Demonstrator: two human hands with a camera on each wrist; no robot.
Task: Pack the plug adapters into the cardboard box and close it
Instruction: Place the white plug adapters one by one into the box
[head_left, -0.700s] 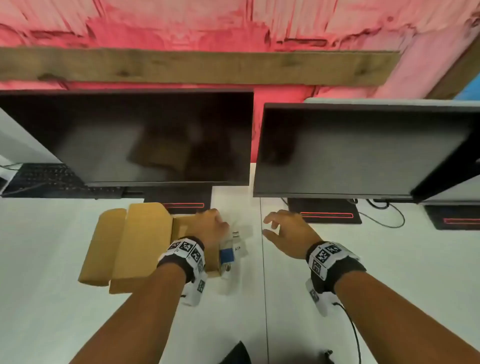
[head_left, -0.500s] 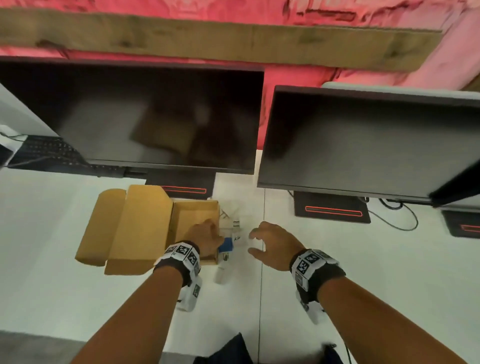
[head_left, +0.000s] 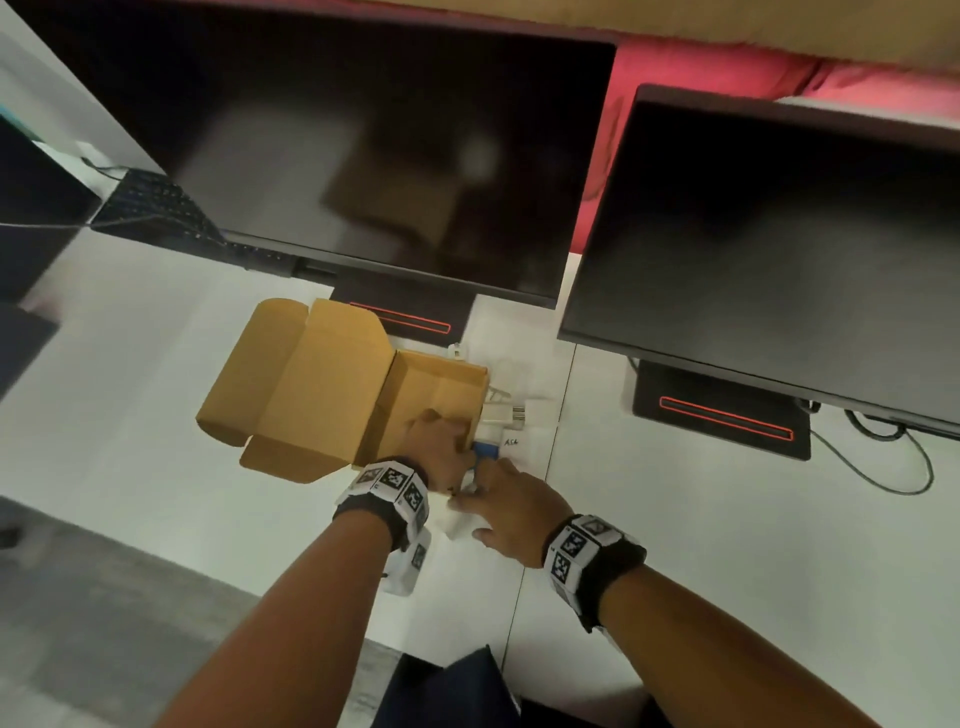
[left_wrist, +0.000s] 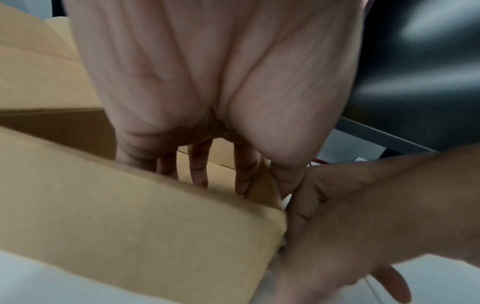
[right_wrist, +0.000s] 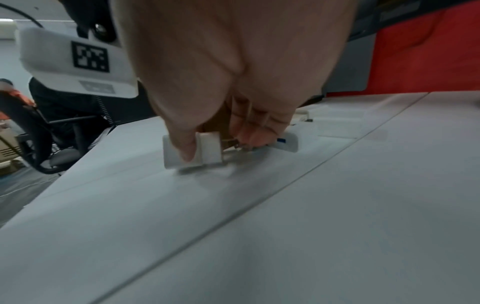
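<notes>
**Right hand on an adapter, left hand steadying the box**

While the left hand (head_left: 439, 449) grips the near right corner of the open cardboard box (head_left: 332, 384), the right hand (head_left: 506, 506) is down on the table (head_left: 675, 519) just right of that corner. Left fingers (left_wrist: 198, 164) reach inside the box and the thumb sits outside the right wall, so the wall is pinched between them. Box lid is folded flat out to the left; what shows of the box floor is bare cardboard.

Right wrist view: thumb and fingers (right_wrist: 255, 131) are curled around a white plug adapter (right_wrist: 192, 152) that sits on the table, prongs pointing toward the fingers. Can't tell if it has lifted off the surface, the picture is blurred there.

Just beyond the right hand, a second white adapter with a blue mark (head_left: 488, 449) lies on the table against the box's right side. Another white adapter with metal prongs (head_left: 504, 413) lies a bit farther back, also beside the box wall. More pale shapes behind those, too washed out to identify.

Two dark monitors (head_left: 363, 156) stand at the back of the table, their bases with red-lit strips; a keyboard (head_left: 156, 208) sits at far left.
</notes>
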